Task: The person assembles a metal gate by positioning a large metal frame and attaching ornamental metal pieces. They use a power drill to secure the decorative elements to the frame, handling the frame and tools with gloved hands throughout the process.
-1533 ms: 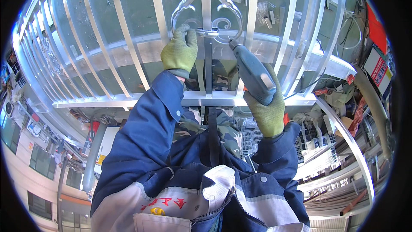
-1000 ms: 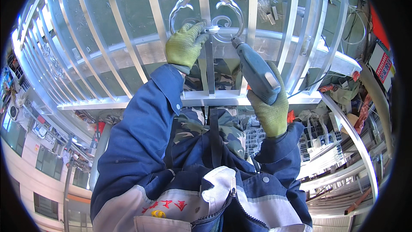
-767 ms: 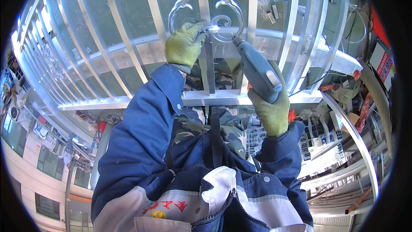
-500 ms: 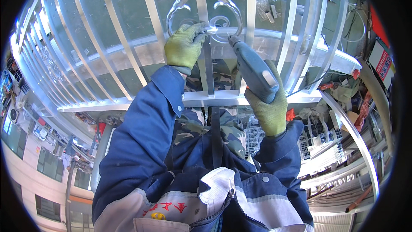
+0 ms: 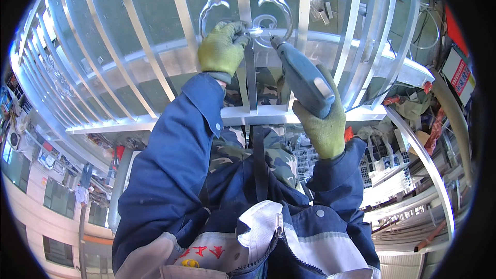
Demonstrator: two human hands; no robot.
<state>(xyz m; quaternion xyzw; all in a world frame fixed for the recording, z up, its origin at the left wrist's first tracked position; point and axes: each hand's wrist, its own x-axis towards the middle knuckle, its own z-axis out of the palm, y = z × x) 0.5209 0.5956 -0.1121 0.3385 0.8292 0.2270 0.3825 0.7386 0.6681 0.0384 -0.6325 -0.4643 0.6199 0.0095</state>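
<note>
My left hand [image 5: 222, 49], in a yellow-green work glove, is closed at a curled silver metal scroll ornament [image 5: 266, 20], its fingers against a small bright collar [image 5: 254, 32] by the upright bar. Exactly what the fingertips pinch is partly hidden. In my right hand [image 5: 325, 132], gloved alike, is a blue-grey power drill [image 5: 305, 80]. Its nose points up and left, just right of the collar, and I cannot tell whether the bit touches the metal. Both hands are over a silver metal railing [image 5: 268, 117] with several upright bars.
A curved flat rail [image 5: 170, 57] crosses behind the bars. On the green floor beyond are small metal offcuts [image 5: 326, 11]. To the right, a dark cord runs past the bars near crumpled plastic wrapping [image 5: 377, 137] and a bent metal strip [image 5: 423, 160]. Long metal profiles [image 5: 408, 227] lie lower right.
The drill has shifted slightly left and up, bringing its nose closer to the collar. My left hand stays at the ornament, its fingers a little shifted.
</note>
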